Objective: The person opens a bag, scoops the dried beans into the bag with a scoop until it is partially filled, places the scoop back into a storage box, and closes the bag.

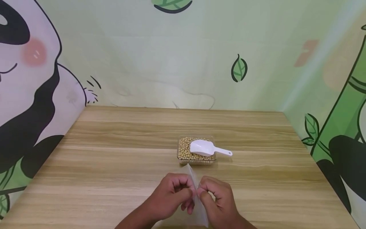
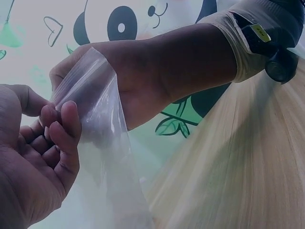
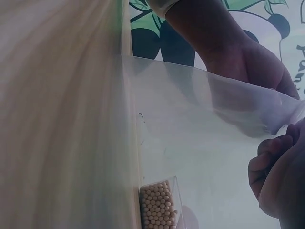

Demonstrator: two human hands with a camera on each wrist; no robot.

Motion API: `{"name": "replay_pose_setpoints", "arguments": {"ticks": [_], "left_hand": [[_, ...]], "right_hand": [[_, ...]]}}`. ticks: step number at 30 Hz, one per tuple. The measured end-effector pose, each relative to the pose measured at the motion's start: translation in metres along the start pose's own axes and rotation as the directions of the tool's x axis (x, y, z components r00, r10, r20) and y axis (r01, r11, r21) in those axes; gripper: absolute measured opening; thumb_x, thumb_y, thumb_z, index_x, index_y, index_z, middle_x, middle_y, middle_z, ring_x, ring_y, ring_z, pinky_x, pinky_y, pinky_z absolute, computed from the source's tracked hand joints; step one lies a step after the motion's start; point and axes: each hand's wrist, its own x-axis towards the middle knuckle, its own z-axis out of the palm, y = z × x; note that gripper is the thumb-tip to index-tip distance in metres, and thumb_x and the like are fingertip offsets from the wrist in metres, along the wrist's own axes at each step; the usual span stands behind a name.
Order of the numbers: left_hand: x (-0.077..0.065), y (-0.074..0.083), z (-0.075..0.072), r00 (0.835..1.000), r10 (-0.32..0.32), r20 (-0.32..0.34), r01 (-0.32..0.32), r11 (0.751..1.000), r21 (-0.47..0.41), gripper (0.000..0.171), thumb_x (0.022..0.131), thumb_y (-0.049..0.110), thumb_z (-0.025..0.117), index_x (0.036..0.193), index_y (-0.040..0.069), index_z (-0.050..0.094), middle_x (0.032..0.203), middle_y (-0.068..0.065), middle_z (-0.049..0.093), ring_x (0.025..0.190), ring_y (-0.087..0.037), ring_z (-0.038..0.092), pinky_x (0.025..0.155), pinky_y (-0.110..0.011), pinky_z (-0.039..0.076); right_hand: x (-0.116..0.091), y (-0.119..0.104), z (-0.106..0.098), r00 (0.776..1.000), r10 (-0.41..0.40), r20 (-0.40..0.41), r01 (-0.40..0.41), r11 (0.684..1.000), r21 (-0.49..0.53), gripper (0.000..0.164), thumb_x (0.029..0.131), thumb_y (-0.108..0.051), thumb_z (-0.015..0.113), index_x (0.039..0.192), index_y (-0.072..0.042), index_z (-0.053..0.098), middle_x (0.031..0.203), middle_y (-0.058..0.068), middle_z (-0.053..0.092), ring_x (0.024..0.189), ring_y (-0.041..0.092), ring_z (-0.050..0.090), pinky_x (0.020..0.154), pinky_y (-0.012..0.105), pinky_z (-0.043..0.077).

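- Head view: the left hand point(image 1: 172, 197) and right hand point(image 1: 220, 198) meet at a clear plastic bag point(image 1: 201, 213), just in front of a tub point(image 1: 197, 162) of pale beans point(image 1: 184, 149) with a white scoop point(image 1: 202, 148) lying on top; the step looks like parting the bag's 2 layers, probably best done by rubbing thumb against forefinger until the film splits; the left thumb and forefinger pinch it, the other left fingers loosely curled; the right thumb and bent forefinger pinch the film opposite.
- Left wrist view: the left thumb and fingertips come together on the bag's edge, the remaining fingers bent; the right hand lies mostly behind the film, so its pinch cannot be told here; gripping right at the lip should serve better than lower down, where the 2 layers could be caught together.
- Right wrist view: the right fingers are curled close together, their hold on the bag partly out of frame; the film stretches across, the left hand beyond it; a gentle, even pull seems wise, as a jerk could tear it or knock the tub.
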Motion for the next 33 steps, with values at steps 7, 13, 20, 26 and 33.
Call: {"name": "replay_pose_setpoints", "arguments": {"ticks": [7, 13, 20, 26, 33], "left_hand": [[0.0002, -0.0014, -0.001, 0.999, 0.047, 0.002, -0.047, 0.999, 0.004, 0.019, 0.095, -0.008, 0.051, 0.077, -0.011, 0.052, 0.06, -0.034, 0.046, 0.055, -0.006, 0.06, 0.049, -0.024, 0.043], [0.0005, -0.0025, 0.0, 0.997, 0.08, -0.017, -0.08, 0.997, 0.007, 0.018, 0.092, -0.01, 0.051, 0.074, -0.01, 0.051, 0.057, -0.031, 0.042, 0.052, -0.007, 0.058, 0.046, -0.025, 0.044], [0.0005, -0.0019, 0.0023, 0.996, 0.074, -0.057, -0.073, 0.997, 0.036, 0.018, 0.091, -0.01, 0.051, 0.073, -0.011, 0.053, 0.055, -0.03, 0.04, 0.052, -0.001, 0.057, 0.048, -0.024, 0.048], [0.0003, -0.0015, 0.0026, 0.993, 0.1, -0.071, -0.096, 0.994, 0.055, 0.02, 0.09, -0.011, 0.051, 0.07, -0.008, 0.051, 0.052, -0.028, 0.041, 0.05, -0.002, 0.056, 0.046, -0.026, 0.048], [0.0011, -0.0015, 0.0008, 0.991, 0.108, -0.075, -0.102, 0.992, 0.071, 0.02, 0.09, -0.01, 0.052, 0.07, -0.008, 0.054, 0.051, -0.029, 0.043, 0.046, -0.007, 0.055, 0.044, -0.024, 0.044]], "right_hand": [[-0.0006, 0.0002, 0.0004, 1.0, -0.007, -0.011, 0.007, 1.0, 0.02, 0.036, 0.079, 0.024, 0.057, 0.072, -0.01, 0.055, 0.066, 0.002, 0.051, 0.062, 0.005, 0.047, 0.058, 0.017, 0.042], [-0.0006, 0.0012, 0.0008, 1.0, -0.024, -0.012, 0.025, 1.0, 0.014, 0.035, 0.078, 0.024, 0.057, 0.072, -0.01, 0.055, 0.066, 0.002, 0.052, 0.061, 0.005, 0.048, 0.058, 0.016, 0.043], [-0.0005, 0.0, 0.0015, 1.0, -0.006, -0.013, 0.006, 1.0, 0.001, 0.035, 0.078, 0.023, 0.057, 0.071, -0.011, 0.053, 0.065, 0.002, 0.051, 0.063, 0.001, 0.046, 0.057, 0.015, 0.041], [-0.0012, -0.0013, 0.0026, 1.0, 0.02, -0.018, -0.021, 1.0, -0.009, 0.035, 0.079, 0.023, 0.057, 0.071, -0.011, 0.053, 0.065, 0.002, 0.051, 0.064, -0.001, 0.046, 0.057, 0.016, 0.042], [-0.0025, -0.0011, 0.0048, 0.999, 0.045, -0.029, -0.045, 0.999, -0.008, 0.035, 0.08, 0.023, 0.058, 0.07, -0.01, 0.053, 0.064, 0.003, 0.051, 0.064, -0.001, 0.047, 0.056, 0.016, 0.042]]}}
